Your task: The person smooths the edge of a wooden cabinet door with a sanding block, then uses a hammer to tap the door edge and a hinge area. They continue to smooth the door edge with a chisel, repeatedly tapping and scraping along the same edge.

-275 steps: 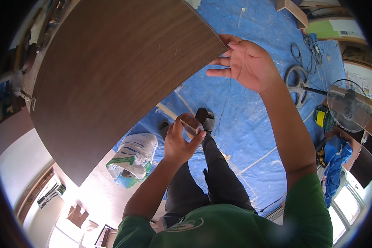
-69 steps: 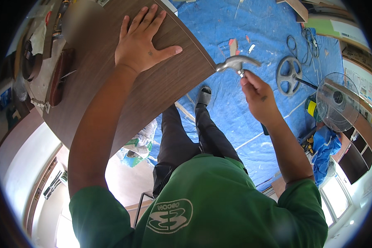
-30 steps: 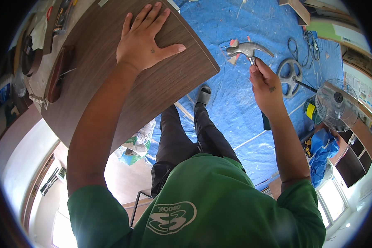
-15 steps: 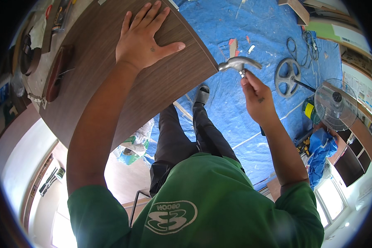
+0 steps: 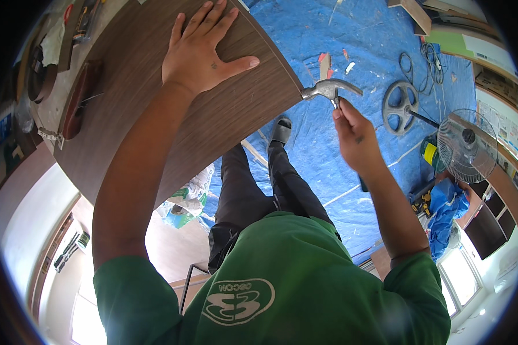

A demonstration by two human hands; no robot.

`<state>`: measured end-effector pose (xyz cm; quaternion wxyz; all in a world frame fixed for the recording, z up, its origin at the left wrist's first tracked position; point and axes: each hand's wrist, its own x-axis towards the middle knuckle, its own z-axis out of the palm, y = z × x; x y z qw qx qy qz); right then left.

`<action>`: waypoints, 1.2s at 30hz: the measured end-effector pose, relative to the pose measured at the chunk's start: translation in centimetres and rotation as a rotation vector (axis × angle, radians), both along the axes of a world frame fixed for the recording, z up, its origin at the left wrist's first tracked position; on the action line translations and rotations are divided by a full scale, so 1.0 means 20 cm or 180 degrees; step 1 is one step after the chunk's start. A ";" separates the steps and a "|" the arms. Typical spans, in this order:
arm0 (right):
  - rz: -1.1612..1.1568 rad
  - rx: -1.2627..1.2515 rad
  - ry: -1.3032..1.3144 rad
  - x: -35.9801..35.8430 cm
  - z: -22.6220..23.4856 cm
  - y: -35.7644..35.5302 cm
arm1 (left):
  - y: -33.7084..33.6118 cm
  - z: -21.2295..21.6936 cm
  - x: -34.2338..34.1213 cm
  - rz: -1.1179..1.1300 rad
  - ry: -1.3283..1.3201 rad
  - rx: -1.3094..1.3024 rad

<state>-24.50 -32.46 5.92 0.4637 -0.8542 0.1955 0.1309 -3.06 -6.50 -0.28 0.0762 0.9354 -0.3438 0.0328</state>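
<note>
A dark brown wood-grain panel (image 5: 138, 109) spreads across the upper left. My left hand (image 5: 198, 63) lies flat on it near its far right edge, fingers spread and thumb out to the right. A claw hammer (image 5: 331, 87) is gripped in my right hand (image 5: 355, 137), held just below its metal head. The hammer's face is at the panel's right-hand corner and appears to touch it, while the claw points right. Most of the handle is hidden behind my right hand and forearm; its dark end shows beside the wrist.
Blue sheeting (image 5: 351, 43) covers the floor, with scraps (image 5: 325, 64) on it. At right stand a fan (image 5: 468, 144), a round grey base (image 5: 401, 108) and coiled cable (image 5: 431, 63). A brown, handle-shaped object (image 5: 82, 100) and tools (image 5: 86, 23) lie left. A plastic bag (image 5: 187, 201) sits beneath the panel.
My right hand and the hammer have shifted slightly left, bringing the hammer's face up to the panel's corner. My left hand stays nearly in place.
</note>
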 end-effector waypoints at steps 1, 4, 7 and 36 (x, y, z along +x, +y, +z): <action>-0.0034 0.0129 0.0186 0.04 0.05 -0.02 | 0.00 0.00 0.00 0.0004 -0.0007 0.0001; -0.0618 0.0615 0.0339 0.05 0.04 -0.06 | 0.01 -0.01 0.00 0.0005 -0.0027 -0.0016; -0.0952 0.0898 0.0687 0.12 0.15 -0.03 | 0.02 -0.01 0.00 -0.0002 -0.0038 -0.0051; -0.1075 0.0907 0.0271 0.16 0.06 0.06 | 0.00 0.12 0.01 0.0056 0.0687 0.0217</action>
